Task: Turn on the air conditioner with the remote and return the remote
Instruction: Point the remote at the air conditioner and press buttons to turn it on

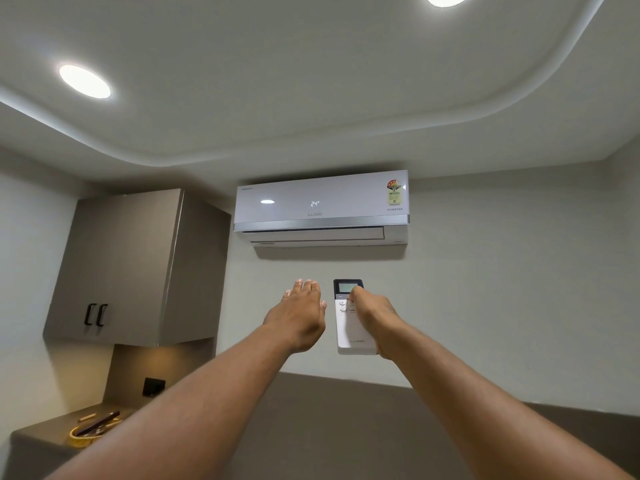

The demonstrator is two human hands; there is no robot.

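Observation:
A white wall-mounted air conditioner (321, 206) hangs high on the wall ahead, and its front panel shows a lit 24. My right hand (372, 315) holds a white remote (348, 327) with a dark top and small screen, raised below the unit, thumb resting on the buttons under the screen. My left hand (300, 315) is stretched out beside the remote on its left, palm down, fingers together and extended, holding nothing.
A brown wall cabinet (138, 265) with two black handles hangs at the left. Below it a counter (45, 434) carries a yellow ring-shaped object (81, 439) and a dark flat item. A black wall socket (153, 386) sits above the counter. Round ceiling lights (84, 81) glow overhead.

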